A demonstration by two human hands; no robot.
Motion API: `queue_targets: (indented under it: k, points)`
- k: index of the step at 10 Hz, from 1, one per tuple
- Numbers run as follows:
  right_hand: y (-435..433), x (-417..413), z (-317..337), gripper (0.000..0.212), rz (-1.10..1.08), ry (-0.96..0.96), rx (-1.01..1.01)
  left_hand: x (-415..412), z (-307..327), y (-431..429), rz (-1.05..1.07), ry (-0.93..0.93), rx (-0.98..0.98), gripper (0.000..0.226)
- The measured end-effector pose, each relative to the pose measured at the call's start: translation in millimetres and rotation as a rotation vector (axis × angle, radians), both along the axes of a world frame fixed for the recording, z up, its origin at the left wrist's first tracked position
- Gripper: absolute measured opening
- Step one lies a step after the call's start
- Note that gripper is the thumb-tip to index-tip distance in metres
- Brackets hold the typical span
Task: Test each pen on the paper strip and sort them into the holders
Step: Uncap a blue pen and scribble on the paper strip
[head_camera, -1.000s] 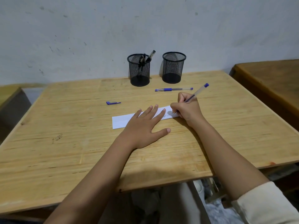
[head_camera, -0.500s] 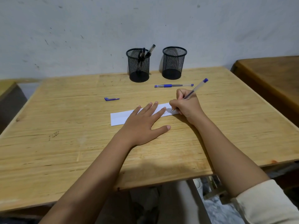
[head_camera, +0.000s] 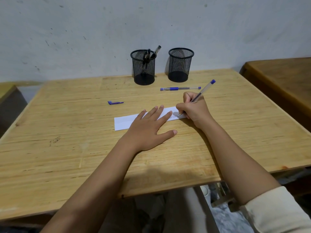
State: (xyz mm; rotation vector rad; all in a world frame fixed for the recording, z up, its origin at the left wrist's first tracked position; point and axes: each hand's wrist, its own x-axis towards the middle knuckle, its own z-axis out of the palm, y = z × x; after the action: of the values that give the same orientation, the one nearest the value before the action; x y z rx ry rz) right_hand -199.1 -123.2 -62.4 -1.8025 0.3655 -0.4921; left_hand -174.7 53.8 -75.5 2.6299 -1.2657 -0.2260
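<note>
A white paper strip (head_camera: 125,121) lies mid-table. My left hand (head_camera: 149,127) rests flat on it, fingers spread. My right hand (head_camera: 193,109) grips a clear blue-ended pen (head_camera: 204,89), its tip touching the strip's right end beside some scribbles. A second blue pen (head_camera: 180,88) lies capped on the table in front of the holders. A loose blue cap (head_camera: 115,102) lies to the left. Two black mesh holders stand by the wall: the left holder (head_camera: 143,71) contains black pens, the right holder (head_camera: 180,66) looks empty.
The wooden table (head_camera: 67,157) ends near me, with clutter on the floor below. A darker table (head_camera: 282,76) stands at the right, another table edge (head_camera: 6,91) at the left. A white wall is right behind the holders.
The pen tip has shifted slightly along the strip's right end while my left hand stays flat on the paper. The view has moved a little; nothing else on the table changed.
</note>
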Motion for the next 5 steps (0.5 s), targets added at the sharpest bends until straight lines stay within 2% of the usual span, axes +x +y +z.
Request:
queue_targets:
  k: [5]
  points:
    - [-1.8,0.8,-2.0,0.039,-0.040,-0.025,0.002,1.1,-1.3,-0.1,0.002,-0.008,-0.002,0.068]
